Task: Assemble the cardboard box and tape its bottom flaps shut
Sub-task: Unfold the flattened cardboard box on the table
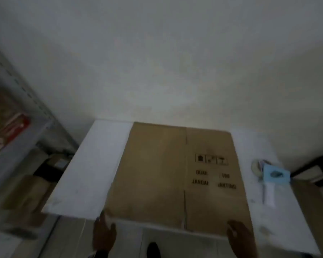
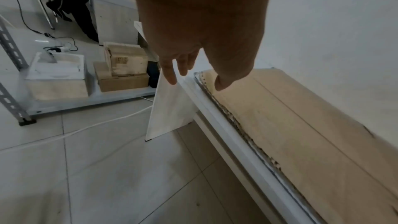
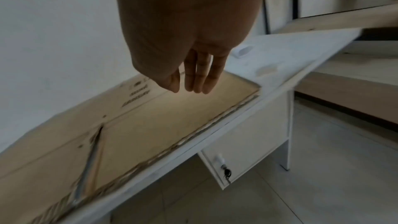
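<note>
A flattened brown cardboard box (image 1: 166,174) with black printed symbols lies on the white table (image 1: 93,164), its near edge flush with the table's front edge. My left hand (image 1: 103,233) is at the box's near left corner; in the left wrist view the left hand (image 2: 193,81) has straight fingers, thumb over the cardboard (image 2: 301,125), holding nothing. My right hand (image 1: 239,233) is at the near right corner. The right wrist view shows the right hand (image 3: 191,88) flat-fingered just above the cardboard (image 3: 161,117).
A blue tape dispenser (image 1: 274,175) with a white handle and a tape roll (image 1: 256,166) lie on the table right of the box. A metal shelf (image 1: 17,136) with boxes stands left. A locked drawer (image 3: 247,151) hangs under the table at right. A wall is behind.
</note>
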